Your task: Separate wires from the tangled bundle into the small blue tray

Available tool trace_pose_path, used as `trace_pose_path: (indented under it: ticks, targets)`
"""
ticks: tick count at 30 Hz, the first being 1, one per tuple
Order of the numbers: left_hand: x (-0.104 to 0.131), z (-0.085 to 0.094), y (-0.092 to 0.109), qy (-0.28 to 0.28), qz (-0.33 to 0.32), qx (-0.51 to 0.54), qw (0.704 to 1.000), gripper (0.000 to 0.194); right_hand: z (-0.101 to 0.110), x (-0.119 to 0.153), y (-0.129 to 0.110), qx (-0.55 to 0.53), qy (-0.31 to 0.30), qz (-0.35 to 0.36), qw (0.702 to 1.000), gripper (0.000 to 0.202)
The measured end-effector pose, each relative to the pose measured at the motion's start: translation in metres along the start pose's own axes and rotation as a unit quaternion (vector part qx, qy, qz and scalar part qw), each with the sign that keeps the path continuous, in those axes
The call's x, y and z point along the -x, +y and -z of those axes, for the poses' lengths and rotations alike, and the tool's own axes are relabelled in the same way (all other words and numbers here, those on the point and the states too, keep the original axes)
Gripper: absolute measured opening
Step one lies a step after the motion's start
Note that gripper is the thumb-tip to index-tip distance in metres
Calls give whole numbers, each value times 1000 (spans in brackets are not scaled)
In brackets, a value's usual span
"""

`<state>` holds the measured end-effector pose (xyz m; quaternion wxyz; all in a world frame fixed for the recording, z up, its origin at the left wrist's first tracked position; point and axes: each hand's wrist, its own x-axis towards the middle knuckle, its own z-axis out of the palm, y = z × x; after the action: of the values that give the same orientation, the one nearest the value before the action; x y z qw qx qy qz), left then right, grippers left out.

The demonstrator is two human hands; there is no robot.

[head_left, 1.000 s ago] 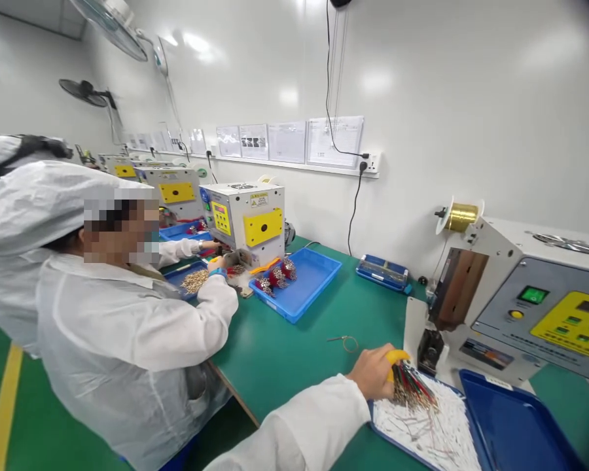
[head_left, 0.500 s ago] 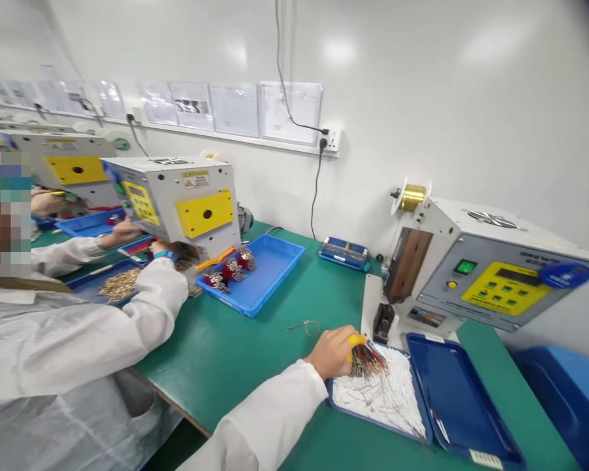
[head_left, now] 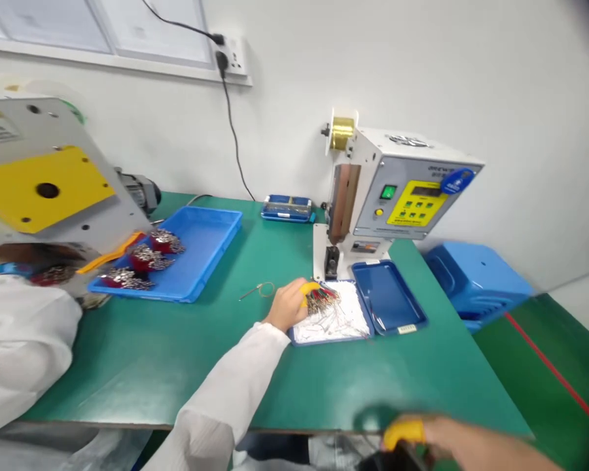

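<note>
My left hand [head_left: 287, 305], with yellow finger covers, is closed around a bundle of thin wires [head_left: 325, 299] with metallic ends and some red and green insulation. It rests at the left edge of a shallow blue tray filled with white slivers [head_left: 343, 327]. At the bottom right, my right hand [head_left: 439, 437] is smeared by motion near the table's front edge, also with a yellow finger cover. Something dark lies against its fingers, and I cannot make out what it is. A benchtop machine [head_left: 397, 196] with a gold wire spool [head_left: 342, 133] stands behind the tray.
Beside the slivers lies a second blue tray [head_left: 390, 297]. A thin probe-like piece with a wire loop [head_left: 266, 289] is on the green table [head_left: 177, 366]. Leftward are a larger blue tray [head_left: 196, 255] with red bundles, another machine [head_left: 49, 183] and a co-worker's sleeve [head_left: 24, 347].
The view has swung to the right. My right hand has come into sight at the bottom right, in motion. My left hand still holds the wires at the tray.
</note>
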<state>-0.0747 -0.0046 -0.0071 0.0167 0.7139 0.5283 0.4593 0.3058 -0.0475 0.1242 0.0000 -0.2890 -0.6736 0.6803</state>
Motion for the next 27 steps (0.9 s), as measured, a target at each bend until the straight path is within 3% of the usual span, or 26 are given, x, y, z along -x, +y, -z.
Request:
trace_pose_path:
  ticks: [1,3,6,10,11,14,15,17,20,23,27]
  targets:
    - [-1,0,0,3,10,25,1000,30,9,6,-3,-14,-56,-11,998,73]
    - [-4,0,2,10,34,79,996,21,24,15,-9,-35,-40,22,998,83]
    - [-11,1,15,-3,71,174,982,24,29,12,-14,-20,68,106,992,89]
    - [-16,-1,51,-93,101,296,945,48,-2,-27,-4,-63,259,211,940,93]
    - [-16,-3,62,-118,117,341,925,55,-13,-41,0,-84,318,251,910,93]
    - [-10,-15,88,-155,253,604,740,66,-52,-82,14,-143,447,307,828,95]
    - [-7,-20,95,-133,285,653,689,69,-65,-93,18,-158,458,301,821,96]
    - [-1,-29,103,-83,342,706,614,67,-90,-112,26,-217,478,276,805,94]
    - [3,-33,106,4,420,725,546,53,-117,-128,37,-307,455,228,804,98]
    - [0,-28,102,42,447,723,526,43,-127,-130,47,-365,404,187,818,94]
    - [-3,-22,97,-62,422,743,516,54,-122,-120,56,-374,330,148,854,85]
